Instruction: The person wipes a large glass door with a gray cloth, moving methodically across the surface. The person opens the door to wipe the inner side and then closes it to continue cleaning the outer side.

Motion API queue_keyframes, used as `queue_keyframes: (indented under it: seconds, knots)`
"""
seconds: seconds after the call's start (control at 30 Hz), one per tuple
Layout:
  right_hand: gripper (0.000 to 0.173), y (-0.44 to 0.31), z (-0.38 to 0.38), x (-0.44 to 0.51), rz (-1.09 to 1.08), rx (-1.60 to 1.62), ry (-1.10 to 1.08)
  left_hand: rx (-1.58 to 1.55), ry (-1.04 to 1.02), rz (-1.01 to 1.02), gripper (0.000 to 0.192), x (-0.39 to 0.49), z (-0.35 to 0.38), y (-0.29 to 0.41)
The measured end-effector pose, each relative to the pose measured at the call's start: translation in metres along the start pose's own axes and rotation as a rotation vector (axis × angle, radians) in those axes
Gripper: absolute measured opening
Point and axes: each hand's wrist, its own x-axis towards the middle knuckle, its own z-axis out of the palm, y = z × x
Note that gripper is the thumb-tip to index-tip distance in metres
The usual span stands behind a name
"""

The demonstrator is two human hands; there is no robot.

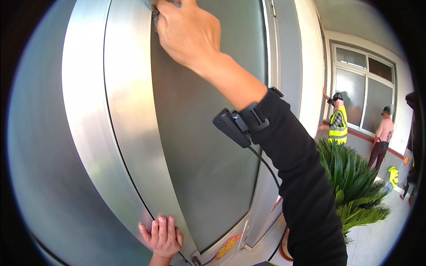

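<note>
Before me stands a double door with brushed-metal stiles (133, 99) meeting at a dark vertical seam. Frosted glass panels (206, 149) fill both leaves. My right hand (189, 36) is at the top edge of the view, fingers curled around a grey, cloth-like thing (155, 16) where the right stile borders the glass. Most of that thing is hidden by the hand or cut off. Low down, my left hand (164, 236) lies flat on the metal across the seam, fingers apart, holding nothing. A black device (233, 126) with a cable is strapped over my right sleeve.
A potted palm-like plant (352, 186) stands on the tiled floor to the right. Beyond it, a person in a yellow vest (338, 124) and a person in a pink top (384, 129) are by a window (364, 86). A black cable (271, 169) hangs beside my right arm.
</note>
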Motion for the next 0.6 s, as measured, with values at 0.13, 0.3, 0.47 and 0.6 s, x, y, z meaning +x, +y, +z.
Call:
queue_keyframes:
  seconds: [0.13, 0.3, 0.47, 0.6]
  knots:
    - [0.029, 0.003, -0.002, -0.030, -0.106, -0.139, 0.088, 0.010, -0.061, -0.025, 0.046, 0.001, -0.002, 0.000]
    - [0.047, -0.005, -0.010, -0.102, -0.148, -0.105, 0.043, 0.003, -0.027, -0.019, 0.045, 0.005, -0.003, 0.001]
    - [0.048, -0.008, -0.049, -0.166, -0.155, 0.026, -0.269, 0.010, -0.025, -0.029, 0.047, 0.004, -0.003, 0.002]
    - [0.037, -0.011, -0.090, -0.202, 0.094, 0.176, -0.390, -0.007, -0.026, -0.024, 0.051, 0.006, -0.005, 0.002]
